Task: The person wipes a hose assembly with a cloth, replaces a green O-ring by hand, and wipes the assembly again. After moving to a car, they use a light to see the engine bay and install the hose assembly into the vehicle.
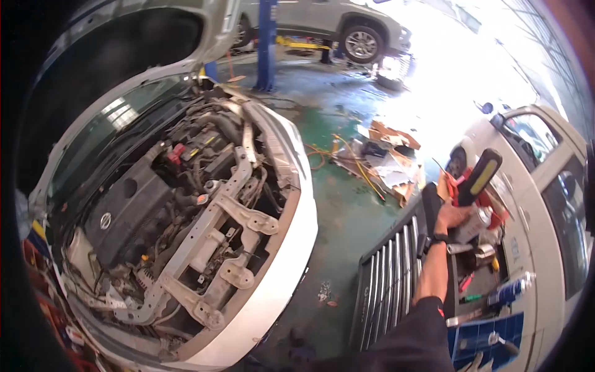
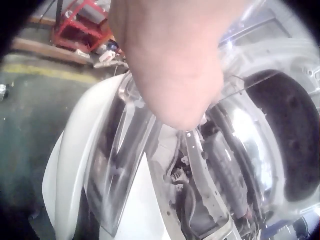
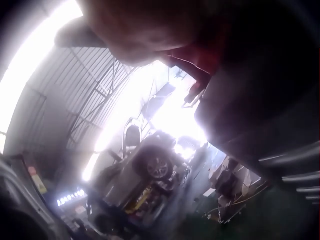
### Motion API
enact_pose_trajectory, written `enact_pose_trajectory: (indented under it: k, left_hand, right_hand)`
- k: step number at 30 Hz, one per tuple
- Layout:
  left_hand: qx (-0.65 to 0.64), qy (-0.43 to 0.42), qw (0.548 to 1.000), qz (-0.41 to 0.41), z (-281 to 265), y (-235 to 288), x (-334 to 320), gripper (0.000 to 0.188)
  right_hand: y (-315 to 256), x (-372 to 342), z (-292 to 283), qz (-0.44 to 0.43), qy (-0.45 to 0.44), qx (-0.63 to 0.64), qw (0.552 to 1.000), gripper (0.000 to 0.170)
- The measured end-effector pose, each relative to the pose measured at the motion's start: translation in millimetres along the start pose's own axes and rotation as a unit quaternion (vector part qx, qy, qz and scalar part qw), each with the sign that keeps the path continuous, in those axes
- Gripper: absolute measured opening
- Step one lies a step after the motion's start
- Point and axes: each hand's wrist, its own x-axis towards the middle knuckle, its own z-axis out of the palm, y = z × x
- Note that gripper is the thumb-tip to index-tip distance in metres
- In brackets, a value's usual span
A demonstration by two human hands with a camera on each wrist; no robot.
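My right hand reaches over the tool cart, a dark strap on its wrist. Just past it stands a black work light with a yellowish strip, and red-handled items lie close to the fingers. A spray can is right beside the hand. I cannot tell whether the fingers grip any of these. In the right wrist view the hand is dark and blurred. My left hand shows only in the left wrist view, over the car's front edge near the headlight, its fingers hidden.
A white car with its hood up exposes the engine cover and front crossmember. A blue-white can and hand tools lie on the cart. Cardboard and a yellow hose are on the floor. A van stands at right.
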Motion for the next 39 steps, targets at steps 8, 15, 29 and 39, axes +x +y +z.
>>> enact_pose_trajectory:
  k: [8, 15, 29, 39]
  left_hand:
    - [-0.188, -0.071, 0.977, -0.065, 63.6, 10.7, -1.1, 0.047]
    - [-0.218, -0.01, 0.975, -0.05, 68.0, -1.3, 13.4, 0.042]
    - [-0.316, -0.072, 0.943, -0.068, 179.1, -202.4, 49.3, 0.046]
    - [-0.205, -0.081, 0.975, -0.031, 231.5, -238.9, 116.2, 0.043]
  right_hand:
    - [-28.7, -139.9, -113.7, -0.203, -0.672, 0.283, 0.653, 0.042]
    - [-133.5, -332.8, -301.9, -0.03, -0.944, 0.28, 0.171, 0.028]
    - [-250.6, -589.2, -529.5, 0.177, -0.962, 0.192, 0.075, 0.054]
    - [-314.1, -627.9, -523.7, -0.013, -0.984, 0.085, 0.154, 0.084]
